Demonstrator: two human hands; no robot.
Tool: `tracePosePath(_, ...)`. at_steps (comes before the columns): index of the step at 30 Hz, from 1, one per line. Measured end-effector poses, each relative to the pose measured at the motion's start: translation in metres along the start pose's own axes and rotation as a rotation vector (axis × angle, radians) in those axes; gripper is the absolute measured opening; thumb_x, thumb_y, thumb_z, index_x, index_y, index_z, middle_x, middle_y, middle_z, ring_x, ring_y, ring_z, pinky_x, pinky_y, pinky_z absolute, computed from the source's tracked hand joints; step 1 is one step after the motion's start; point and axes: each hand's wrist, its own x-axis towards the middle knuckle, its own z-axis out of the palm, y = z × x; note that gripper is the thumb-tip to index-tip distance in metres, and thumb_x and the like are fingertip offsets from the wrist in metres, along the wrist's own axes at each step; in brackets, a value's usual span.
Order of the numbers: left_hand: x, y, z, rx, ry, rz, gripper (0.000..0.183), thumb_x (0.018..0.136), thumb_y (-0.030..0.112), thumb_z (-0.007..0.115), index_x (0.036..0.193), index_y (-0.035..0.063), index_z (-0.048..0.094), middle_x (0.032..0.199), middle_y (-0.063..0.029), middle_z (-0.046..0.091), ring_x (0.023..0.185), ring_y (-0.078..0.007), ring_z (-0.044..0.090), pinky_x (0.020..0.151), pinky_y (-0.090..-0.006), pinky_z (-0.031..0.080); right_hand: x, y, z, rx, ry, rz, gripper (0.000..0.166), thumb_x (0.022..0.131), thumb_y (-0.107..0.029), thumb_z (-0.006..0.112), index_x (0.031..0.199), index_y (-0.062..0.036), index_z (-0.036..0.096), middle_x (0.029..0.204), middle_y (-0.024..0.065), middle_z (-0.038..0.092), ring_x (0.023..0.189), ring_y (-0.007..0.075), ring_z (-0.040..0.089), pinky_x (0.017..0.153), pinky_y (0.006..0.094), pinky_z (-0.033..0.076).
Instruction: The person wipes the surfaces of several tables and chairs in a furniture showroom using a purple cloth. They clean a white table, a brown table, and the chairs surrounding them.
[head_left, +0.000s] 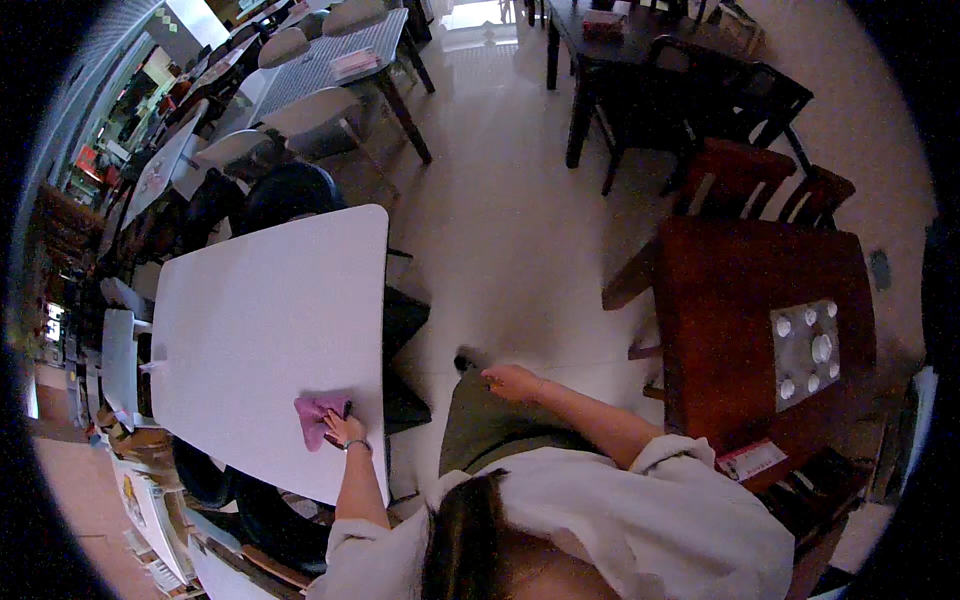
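Note:
A white tabletop with rounded corners (270, 315) stretches out on my left. Near its edge closest to me lies a pink cloth (313, 421), partly bunched. My left hand (343, 430) holds the cloth against the tabletop, palm down with the fingers spread over it; a band circles that wrist. In front of my body, over my dark olive trouser leg, hangs my right hand (514, 383) with its fingers curled. Whether anything is inside those fingers cannot be made out. A dark shoe (466, 360) shows just beyond it.
To my right stands a reddish-brown wooden table (720, 300) bearing a grey mat with several white dishes (822, 348) and a printed box (752, 460). Dark chairs (289, 196) flank the white table. Pale floor tiles (495, 225) run ahead between rows of tables.

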Motion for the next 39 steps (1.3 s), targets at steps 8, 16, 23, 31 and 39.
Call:
tracePosePath(8, 0.007, 0.123, -0.002, 0.074, 0.178, 0.073, 0.062, 0.074, 0.011, 0.047, 0.134, 0.0112, 0.032, 0.141, -0.0095, 0.027, 0.129, -0.0312, 0.023, 0.107, -0.0425, 0.015, 0.045, 0.03, -0.029, 0.237, 0.0, 0.163, 0.032, 0.082, -0.013, 0.05, 0.113, -0.0055, 0.052, 0.098, 0.0141, 0.06, 0.09, 0.0194, 0.057, 0.079, 0.0327, 0.045)
tracePosePath(16, 0.026, 0.223, -0.016, -0.057, -0.151, 0.791, 0.07, 0.068, 0.003, 0.047, 0.135, 0.0182, 0.032, 0.14, -0.0089, 0.03, 0.128, -0.0374, 0.024, 0.106, -0.047, 0.016, 0.145, -0.019, -0.101, 0.058, -0.076, 0.047, 0.033, 0.082, -0.012, 0.051, 0.114, -0.002, 0.051, 0.106, 0.0159, 0.058, 0.095, 0.0292, 0.055, 0.084, 0.034, 0.044)
tracePosePath(23, 0.051, 0.255, -0.036, -0.038, -0.302, 0.97, 0.07, 0.068, 0.002, 0.049, 0.134, 0.0199, 0.033, 0.14, -0.0091, 0.029, 0.128, -0.0382, 0.024, 0.106, -0.0462, 0.019, 0.229, -0.05, -0.12, -0.171, -0.001, -0.309, 0.048, 0.08, -0.009, 0.049, 0.127, -0.007, 0.038, 0.13, 0.017, 0.039, 0.116, 0.0332, 0.041, 0.093, 0.0385, 0.039)
tracePosePath(31, 0.111, 0.299, -0.026, -0.102, -0.085, 0.502, 0.07, 0.067, 0.006, 0.05, 0.134, 0.0145, 0.033, 0.142, -0.01, 0.026, 0.13, -0.0373, 0.018, 0.107, -0.0457, 0.014, 0.281, -0.075, -0.128, -0.514, -0.249, -0.263, 0.05, 0.083, -0.017, 0.05, 0.129, -0.0083, 0.033, 0.135, 0.0161, 0.035, 0.119, 0.0305, 0.041, 0.094, 0.0454, 0.037)
tracePosePath(39, 0.131, 0.348, -0.003, -0.19, 0.103, 0.804, 0.059, 0.066, -0.002, 0.045, 0.125, 0.0038, 0.043, 0.133, -0.0153, 0.039, 0.124, -0.0305, 0.035, 0.105, -0.0427, 0.022, 0.27, -0.013, -0.184, -0.119, -0.09, -0.042, 0.056, 0.084, -0.022, 0.051, 0.134, -0.0102, 0.028, 0.132, 0.017, 0.039, 0.115, 0.0357, 0.043, 0.094, 0.0438, 0.037)
